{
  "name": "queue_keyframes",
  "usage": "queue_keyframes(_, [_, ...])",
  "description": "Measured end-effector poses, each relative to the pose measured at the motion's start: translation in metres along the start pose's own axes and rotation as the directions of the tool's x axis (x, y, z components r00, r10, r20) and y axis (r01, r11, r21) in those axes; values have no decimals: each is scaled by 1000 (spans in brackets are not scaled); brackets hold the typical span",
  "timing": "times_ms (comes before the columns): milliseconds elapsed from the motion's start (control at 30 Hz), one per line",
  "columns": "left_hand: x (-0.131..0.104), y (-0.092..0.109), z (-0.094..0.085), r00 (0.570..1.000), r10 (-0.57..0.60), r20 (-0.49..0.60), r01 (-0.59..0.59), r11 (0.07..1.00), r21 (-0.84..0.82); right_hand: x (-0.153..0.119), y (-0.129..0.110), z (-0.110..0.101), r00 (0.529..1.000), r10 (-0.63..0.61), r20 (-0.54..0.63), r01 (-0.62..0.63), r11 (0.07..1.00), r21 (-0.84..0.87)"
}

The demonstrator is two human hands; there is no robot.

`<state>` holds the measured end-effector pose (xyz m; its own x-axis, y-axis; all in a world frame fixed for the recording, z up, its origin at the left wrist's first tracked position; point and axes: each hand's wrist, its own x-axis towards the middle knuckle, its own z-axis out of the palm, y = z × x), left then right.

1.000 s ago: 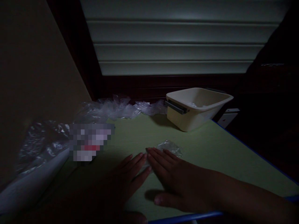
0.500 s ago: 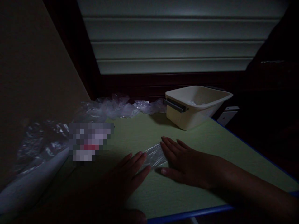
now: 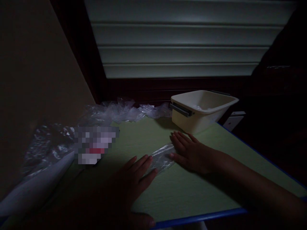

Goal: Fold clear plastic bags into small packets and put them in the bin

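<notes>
A clear plastic bag (image 3: 163, 157) lies flat on the green tabletop (image 3: 189, 195), between my two hands. My left hand (image 3: 134, 182) rests at the bag's left end, palm down, its fingers spread and the thumb near the table's front edge. At the bag's right end lies my right hand (image 3: 192, 153), palm down with the fingers stretched out and the thumb apart, touching the plastic. Neither hand is closed on anything. What lies under the palms is hidden.
A cream bin (image 3: 192, 123) with grey handles stands at the back right, some clear plastic inside. Crumpled clear plastic (image 3: 117, 110) runs along the back and left. A blurred-out item (image 3: 93, 145) lies at the left. White device boxes (image 3: 233, 122) are beyond the right edge.
My right hand has moved away from me and slightly right, towards the bin. More of the bag shows between the hands. My left hand has barely moved, and the view has shifted slightly.
</notes>
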<state>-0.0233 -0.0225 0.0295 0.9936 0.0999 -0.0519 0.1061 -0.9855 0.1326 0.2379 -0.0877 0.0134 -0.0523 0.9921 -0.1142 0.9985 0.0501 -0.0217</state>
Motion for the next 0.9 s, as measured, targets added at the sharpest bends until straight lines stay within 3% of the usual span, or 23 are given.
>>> queue_keyframes(133, [0, -1, 0, 999, 17, 30, -18, 1000, 13, -7, -14, -13, 984, -135, -114, 147, 984, 101])
queue_keyframes(267, [-2, -2, 2, 998, 53, 23, -54, 998, 21, -18, -37, -26, 950, -313, -17, 309, 927, 211])
queue_keyframes(367, [-3, -3, 4, 997, 72, -36, -73, 997, -6, -22, -48, -23, 917, -390, 85, 350, 887, 300])
queue_keyframes(533, [-3, -5, 11, 996, 75, -52, -75, 997, 8, -24, -52, -14, 918, -370, 140, 302, 884, 357])
queue_keyframes(700, [-2, -12, 20, 994, 106, -37, -106, 994, 13, -24, -47, -18, 921, -345, 179, 275, 904, 327])
queue_keyframes(900, [-2, -8, 9, 996, 84, 7, -84, 996, 2, -24, -31, -19, 946, -282, 161, 236, 937, 257])
